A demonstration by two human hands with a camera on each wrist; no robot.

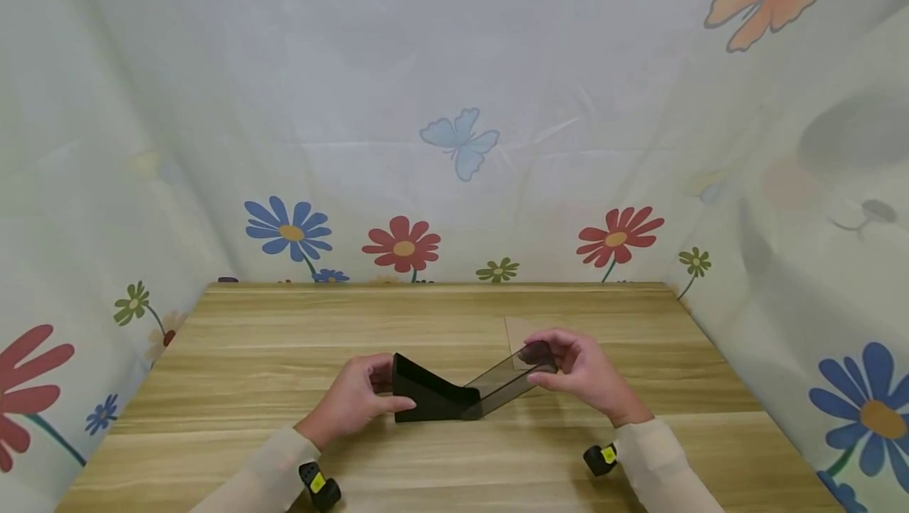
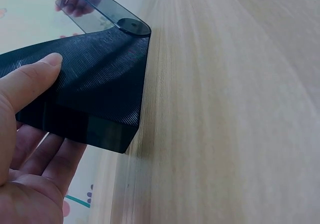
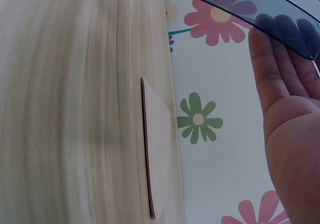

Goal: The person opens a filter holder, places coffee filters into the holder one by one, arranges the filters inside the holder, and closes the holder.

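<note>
A black box [image 1: 426, 398] with slanting sides stands on the table, its hinged lid of smoky see-through plastic [image 1: 504, 383] swung up to the right. My left hand [image 1: 355, 395] grips the box's left end, thumb on the near face and fingers behind; the left wrist view shows the box's ribbed side [image 2: 100, 79] close up. At the lid's raised end, my right hand [image 1: 585, 375] holds the plastic between thumb and fingers. In the right wrist view the fingers [image 3: 272, 59] show through the lid's edge [image 3: 230, 4]. The box's inside is mostly hidden.
Behind the lid lies a thin, flat, pale pad [image 3: 159, 154] with a stitched-looking edge. The wood-grain table [image 1: 284, 323] meets a printed cloth backdrop [image 1: 341, 158] at its back and sides. Small black wrist devices [image 1: 323, 489] sit at both cuffs.
</note>
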